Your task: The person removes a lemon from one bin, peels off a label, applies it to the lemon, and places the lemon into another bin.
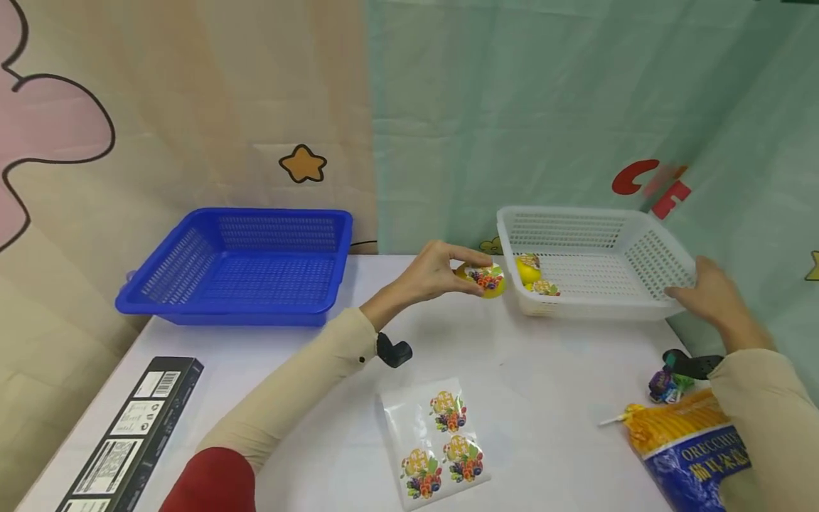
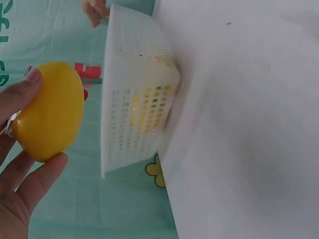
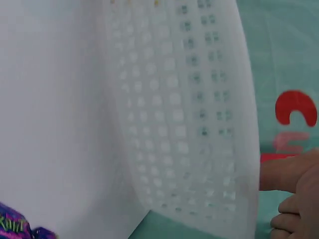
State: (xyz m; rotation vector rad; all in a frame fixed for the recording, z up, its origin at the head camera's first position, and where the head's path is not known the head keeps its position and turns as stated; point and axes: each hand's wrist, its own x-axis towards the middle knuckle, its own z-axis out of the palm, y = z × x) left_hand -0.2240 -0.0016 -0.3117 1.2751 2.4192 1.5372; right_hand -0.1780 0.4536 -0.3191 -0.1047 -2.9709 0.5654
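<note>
My left hand (image 1: 472, 270) pinches a yellow lemon-shaped object (image 1: 489, 281) with a fruit sticker on its face, held above the table just left of the white basket (image 1: 576, 215). The left wrist view shows its plain yellow back (image 2: 50, 112) between thumb and fingers (image 2: 35, 174). Two more stickered yellow objects (image 1: 530, 271) lie in the basket's left end. My right hand (image 1: 687, 291) rests against the basket's right corner; in the right wrist view one straight finger (image 3: 281, 174) touches the rim (image 3: 246, 149).
An empty blue basket (image 1: 192, 302) stands at the back left. A sticker sheet (image 1: 441, 441) lies in front of me. A black box (image 1: 134, 434) is at the front left. Wrapped candy (image 1: 665, 385) and a pasta bag (image 1: 687, 444) sit at the right.
</note>
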